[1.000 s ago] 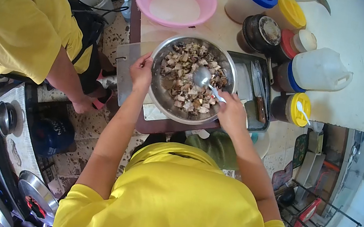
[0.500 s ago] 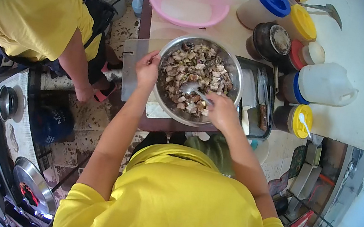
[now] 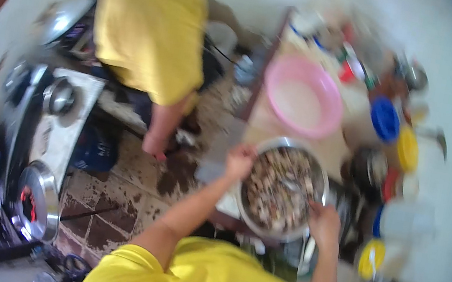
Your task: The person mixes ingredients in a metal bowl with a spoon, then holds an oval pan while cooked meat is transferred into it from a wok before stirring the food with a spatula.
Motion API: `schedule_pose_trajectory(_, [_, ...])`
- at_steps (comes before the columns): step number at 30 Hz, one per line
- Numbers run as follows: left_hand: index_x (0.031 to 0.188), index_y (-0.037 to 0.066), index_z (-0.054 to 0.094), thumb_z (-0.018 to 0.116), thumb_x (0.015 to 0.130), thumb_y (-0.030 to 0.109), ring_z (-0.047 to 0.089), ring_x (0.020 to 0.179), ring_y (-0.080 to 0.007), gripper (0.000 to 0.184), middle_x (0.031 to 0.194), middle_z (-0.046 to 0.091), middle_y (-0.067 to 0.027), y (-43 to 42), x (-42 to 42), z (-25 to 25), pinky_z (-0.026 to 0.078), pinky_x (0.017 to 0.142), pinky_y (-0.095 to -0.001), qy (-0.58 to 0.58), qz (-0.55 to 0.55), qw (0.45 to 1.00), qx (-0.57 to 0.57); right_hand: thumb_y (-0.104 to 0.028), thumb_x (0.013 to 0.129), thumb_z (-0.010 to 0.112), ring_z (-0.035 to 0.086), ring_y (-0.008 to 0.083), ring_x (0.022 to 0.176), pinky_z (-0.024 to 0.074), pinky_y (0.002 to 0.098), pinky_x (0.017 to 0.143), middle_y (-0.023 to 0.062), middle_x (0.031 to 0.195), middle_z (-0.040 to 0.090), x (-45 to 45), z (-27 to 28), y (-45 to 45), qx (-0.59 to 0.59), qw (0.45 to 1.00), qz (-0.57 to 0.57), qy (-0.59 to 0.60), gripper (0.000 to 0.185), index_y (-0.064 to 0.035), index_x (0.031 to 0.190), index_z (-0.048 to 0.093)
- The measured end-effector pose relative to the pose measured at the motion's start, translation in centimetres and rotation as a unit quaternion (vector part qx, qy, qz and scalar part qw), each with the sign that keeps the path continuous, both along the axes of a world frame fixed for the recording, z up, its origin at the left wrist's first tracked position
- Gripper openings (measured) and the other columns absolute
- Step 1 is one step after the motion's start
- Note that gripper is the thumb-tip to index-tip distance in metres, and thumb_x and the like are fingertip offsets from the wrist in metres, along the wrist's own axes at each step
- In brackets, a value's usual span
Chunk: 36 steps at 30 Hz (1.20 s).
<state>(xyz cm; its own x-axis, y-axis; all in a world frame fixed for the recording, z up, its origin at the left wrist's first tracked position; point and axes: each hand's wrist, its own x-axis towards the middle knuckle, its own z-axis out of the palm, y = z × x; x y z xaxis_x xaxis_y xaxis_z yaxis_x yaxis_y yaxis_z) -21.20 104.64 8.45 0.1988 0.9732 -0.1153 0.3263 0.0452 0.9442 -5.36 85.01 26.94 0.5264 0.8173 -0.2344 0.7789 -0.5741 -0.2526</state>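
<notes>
A steel mixing bowl [image 3: 323,175] of chopped, browned meat-like pieces [image 3: 274,191] sits near the table's front edge. My left hand [image 3: 241,161] is closed on the bowl's left rim. At the right side, my right hand [image 3: 324,222] is closed around the handle of a metal spoon [image 3: 292,185], whose head lies among the pieces. Motion blur softens the fingers of both hands. Just beyond the bowl stands a pink plastic basin [image 3: 273,89].
Lidded jars with a blue lid [image 3: 385,118] and yellow lids [image 3: 407,149] line the right side. A dark pot [image 3: 369,170] stands among them. A co-worker in a yellow shirt [image 3: 150,21] is at the left, near a steel pan [image 3: 51,201].
My view has swung left, so the bowl and table appear lower and farther right, and more of the stove side shows. Both hands keep their hold. The co-worker appears more upright.
</notes>
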Motion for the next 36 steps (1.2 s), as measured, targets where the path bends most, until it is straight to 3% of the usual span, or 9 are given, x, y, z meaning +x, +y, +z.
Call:
schedule_pose_trajectory(1, [0.091, 0.007, 0.068, 0.062, 0.082, 0.021, 0.063, 0.077, -0.0211, 0.018, 0.085, 0.065, -0.0121, 0.0, 0.2, -0.9, 0.049, 0.072, -0.0332, -0.081, 0.012, 0.997, -0.017, -0.012, 0.075, 0.059, 0.058, 0.0376, 0.085, 0.0465, 0.0447, 0.075, 0.0174, 0.093, 0.061, 0.4, 0.5, 1.3, 0.024, 1.000, 0.010, -0.007, 0.029, -0.0109, 0.103, 0.067])
schedule_pose_trajectory(5, [0.098, 0.009, 0.068, 0.057, 0.083, 0.015, 0.061, 0.081, -0.0264, 0.019, 0.090, 0.063, -0.0144, -0.6, 0.2, 0.6, 0.048, 0.076, -0.0350, -0.067, 0.015, 0.996, 0.053, -0.012, 0.075, 0.059, 0.060, 0.0365, 0.088, 0.0480, 0.0445, 0.078, 0.0182, 0.092, 0.063, 2.2, -4.9, 5.8, 0.056, 0.998, 0.043, 0.001, 0.023, -0.0117, 0.096, 0.069])
schedule_pose_trajectory(11, [0.099, 0.011, 0.068, 0.056, 0.084, 0.017, 0.059, 0.084, -0.0284, 0.020, 0.089, 0.060, -0.0135, -0.3, -0.1, 2.3, 0.046, 0.078, -0.0375, -0.014, -0.007, 1.000, -0.014, -0.011, 0.072, 0.058, 0.062, 0.0359, 0.087, 0.0488, 0.0438, 0.079, 0.0207, 0.089, 0.065, 1.6, -7.9, 7.2, 0.010, 0.992, 0.124, -0.036, 0.023, -0.0097, 0.092, 0.070])
schedule_pose_trajectory(21, [0.101, 0.012, 0.068, 0.060, 0.083, 0.017, 0.058, 0.078, -0.0248, 0.021, 0.085, 0.059, -0.0108, -0.4, -0.1, 2.3, 0.046, 0.076, -0.0350, -0.038, 0.000, 0.999, -0.001, -0.011, 0.072, 0.058, 0.062, 0.0346, 0.088, 0.0483, 0.0440, 0.081, 0.0198, 0.091, 0.065, -1.5, -5.8, 6.7, -0.027, 0.997, 0.067, -0.015, 0.027, -0.0098, 0.096, 0.069])
schedule_pose_trajectory(24, [0.097, 0.010, 0.067, 0.058, 0.082, 0.015, 0.057, 0.081, -0.0291, 0.018, 0.086, 0.057, -0.0121, -0.5, -0.3, 2.8, 0.045, 0.076, -0.0383, -0.027, -0.001, 1.000, -0.003, -0.010, 0.070, 0.058, 0.062, 0.0360, 0.088, 0.0481, 0.0422, 0.083, 0.0203, 0.091, 0.065, -1.2, -7.3, 6.2, -0.016, 0.997, 0.066, -0.021, 0.029, -0.0076, 0.097, 0.068])
schedule_pose_trajectory(36, [0.091, 0.005, 0.064, 0.060, 0.081, 0.017, 0.058, 0.082, -0.0303, 0.016, 0.086, 0.060, -0.0137, -0.6, -0.3, 3.5, 0.045, 0.075, -0.0397, -0.013, 0.006, 1.000, 0.010, -0.008, 0.069, 0.059, 0.062, 0.0392, 0.084, 0.0490, 0.0469, 0.077, 0.0229, 0.086, 0.064, -2.1, -8.2, 5.9, -0.004, 0.996, 0.090, -0.019, 0.026, -0.0033, 0.092, 0.067])
